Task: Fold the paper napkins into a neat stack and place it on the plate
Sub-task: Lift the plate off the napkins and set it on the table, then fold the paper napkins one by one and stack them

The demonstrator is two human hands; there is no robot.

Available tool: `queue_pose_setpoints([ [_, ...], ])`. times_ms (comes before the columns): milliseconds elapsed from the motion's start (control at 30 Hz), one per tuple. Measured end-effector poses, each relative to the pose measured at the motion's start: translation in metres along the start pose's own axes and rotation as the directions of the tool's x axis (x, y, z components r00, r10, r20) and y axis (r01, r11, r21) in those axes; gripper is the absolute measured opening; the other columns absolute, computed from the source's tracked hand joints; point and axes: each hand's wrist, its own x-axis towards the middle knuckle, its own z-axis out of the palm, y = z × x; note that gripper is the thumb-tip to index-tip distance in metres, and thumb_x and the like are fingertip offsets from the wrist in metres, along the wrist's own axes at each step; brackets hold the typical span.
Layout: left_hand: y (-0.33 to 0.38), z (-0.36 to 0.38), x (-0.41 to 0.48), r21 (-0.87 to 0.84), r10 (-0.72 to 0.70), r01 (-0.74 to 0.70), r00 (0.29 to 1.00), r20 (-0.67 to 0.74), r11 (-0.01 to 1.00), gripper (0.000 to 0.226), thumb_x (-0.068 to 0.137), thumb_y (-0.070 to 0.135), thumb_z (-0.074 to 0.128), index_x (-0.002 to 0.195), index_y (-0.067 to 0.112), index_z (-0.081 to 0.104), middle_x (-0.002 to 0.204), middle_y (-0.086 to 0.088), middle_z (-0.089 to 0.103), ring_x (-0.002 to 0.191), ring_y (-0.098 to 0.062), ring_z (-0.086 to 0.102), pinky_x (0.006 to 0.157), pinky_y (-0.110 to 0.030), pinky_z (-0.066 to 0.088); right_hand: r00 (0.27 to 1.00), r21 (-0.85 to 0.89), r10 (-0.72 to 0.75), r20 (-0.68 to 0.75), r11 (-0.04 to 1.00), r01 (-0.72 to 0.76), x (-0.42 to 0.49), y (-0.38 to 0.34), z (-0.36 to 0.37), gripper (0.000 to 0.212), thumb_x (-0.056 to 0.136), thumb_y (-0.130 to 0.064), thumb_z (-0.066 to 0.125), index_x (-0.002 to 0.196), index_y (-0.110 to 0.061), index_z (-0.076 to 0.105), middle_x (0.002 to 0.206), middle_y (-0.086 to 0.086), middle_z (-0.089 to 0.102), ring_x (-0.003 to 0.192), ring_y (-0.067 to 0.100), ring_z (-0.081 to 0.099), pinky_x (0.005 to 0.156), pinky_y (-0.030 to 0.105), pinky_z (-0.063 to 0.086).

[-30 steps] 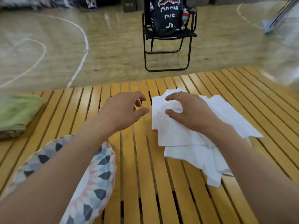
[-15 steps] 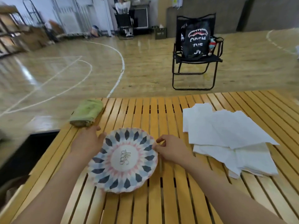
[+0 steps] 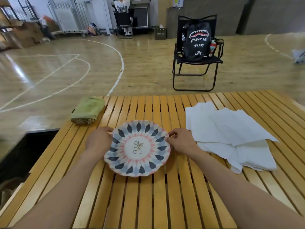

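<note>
A round paper plate point(image 3: 130, 169) with a blue, grey and pink petal pattern and a wavy rim lies in the middle of the slatted wooden table. My left hand point(image 3: 98, 141) grips its left rim and my right hand point(image 3: 181, 142) pinches its right rim. To the right of the plate lies a loose, untidy pile of white paper napkins point(image 3: 229, 134), spread out and overlapping, with neither hand touching it.
A rolled green towel point(image 3: 87, 110) sits at the table's far left corner. The table point(image 3: 165, 204) drops off at its left edge next to a dark gap. Beyond the far edge stands a black folding chair point(image 3: 196, 60) with a black bag, on the gym floor.
A second ago my right hand lay on the napkins. Both hands moved to the plate, took its rims and shifted it right and farther onto the table.
</note>
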Motion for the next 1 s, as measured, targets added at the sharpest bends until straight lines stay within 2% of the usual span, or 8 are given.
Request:
queue_pose_setpoints([
  [100,0.019,0.012,0.018,-0.001,0.036,-0.036,0.999,-0.030,0.999,0.031,0.098,0.017,0.052,0.126,0.021,0.065,0.111,-0.010,0.072,0.087,-0.024,0.064,0.061,-0.030,0.046,0.998,0.017,0.032,-0.061,0.999,-0.031,0.020,0.007,-0.008,0.030,0.092,-0.033,0.067,0.110,-0.011,0.072,0.098,0.005,0.073,0.087,0.023,0.070,0.084,0.035,0.059],
  [333,0.047,0.024,0.033,0.165,0.037,-0.024,0.997,-0.073,0.986,0.030,0.098,0.018,0.055,0.127,0.019,0.062,0.107,-0.010,0.067,0.087,-0.025,0.063,0.066,-0.034,0.053,0.997,0.037,0.037,-0.068,0.999,-0.035,0.040,0.016,-0.015,0.031,0.093,-0.036,0.066,0.111,-0.011,0.071,0.098,0.006,0.075,0.085,0.023,0.071,0.086,0.037,0.060],
  [400,0.063,0.022,0.028,0.228,0.077,-0.053,0.993,-0.094,0.972,0.036,0.096,0.023,0.057,0.131,0.017,0.059,0.118,-0.013,0.060,0.102,-0.030,0.060,0.075,-0.040,0.052,0.995,0.027,0.006,-0.101,1.000,-0.004,0.035,0.019,-0.024,0.034,0.094,-0.039,0.065,0.116,-0.013,0.069,0.101,0.004,0.074,0.078,0.016,0.071,0.082,0.030,0.059],
  [500,0.112,0.025,0.012,0.064,0.253,-0.246,0.957,-0.139,0.967,0.040,0.094,0.031,0.059,0.133,0.019,0.058,0.128,-0.010,0.058,0.112,-0.029,0.058,0.085,-0.040,0.051,0.957,-0.014,-0.083,-0.277,0.996,0.083,0.021,0.034,-0.058,0.031,0.094,-0.037,0.066,0.117,-0.017,0.069,0.102,-0.003,0.074,0.077,0.008,0.068,0.076,0.019,0.049],
  [600,0.179,0.044,-0.013,-0.233,0.432,-0.436,0.899,-0.071,0.869,0.029,0.094,0.037,0.062,0.119,0.022,0.066,0.104,0.007,0.067,0.089,-0.012,0.061,0.071,-0.024,0.046,0.865,-0.054,-0.066,-0.497,0.998,0.045,0.001,0.069,-0.102,0.027,0.093,-0.030,0.066,0.118,-0.019,0.069,0.105,-0.008,0.072,0.094,0.008,0.064,0.086,0.026,0.050],
  [700,0.231,0.069,-0.041,-0.419,0.526,-0.479,0.850,-0.003,0.771,0.028,0.093,0.038,0.064,0.115,0.022,0.068,0.097,0.013,0.065,0.081,-0.006,0.060,0.068,-0.018,0.047,0.743,-0.019,0.060,-0.666,0.995,-0.098,-0.018,0.107,-0.135,0.033,0.092,-0.033,0.066,0.122,-0.019,0.066,0.122,0.000,0.066,0.118,0.020,0.056,0.092,0.036,0.047],
  [867,0.272,0.100,-0.064,-0.523,0.531,-0.419,0.844,0.077,0.742,0.031,0.092,0.040,0.064,0.119,0.024,0.066,0.106,0.013,0.068,0.087,-0.006,0.063,0.083,-0.032,0.056,0.761,-0.033,0.266,-0.592,0.935,-0.353,-0.017,0.149,-0.168,0.050,0.089,-0.050,0.065,0.128,-0.018,0.064,0.132,0.010,0.060,0.124,0.030,0.053,0.098,0.049,0.048],
  [1000,0.280,0.111,-0.069,-0.507,0.526,-0.411,0.844,0.102,0.758,0.032,0.093,0.040,0.064,0.121,0.024,0.065,0.111,0.012,0.066,0.085,-0.003,0.062,0.083,-0.031,0.056,0.793,0.029,0.273,-0.544,0.951,-0.308,-0.012,0.165,-0.170,0.027,0.089,-0.040,0.068,0.108,-0.022,0.074,0.116,0.001,0.072,0.102,0.023,0.066,0.084,0.041,0.055],
])
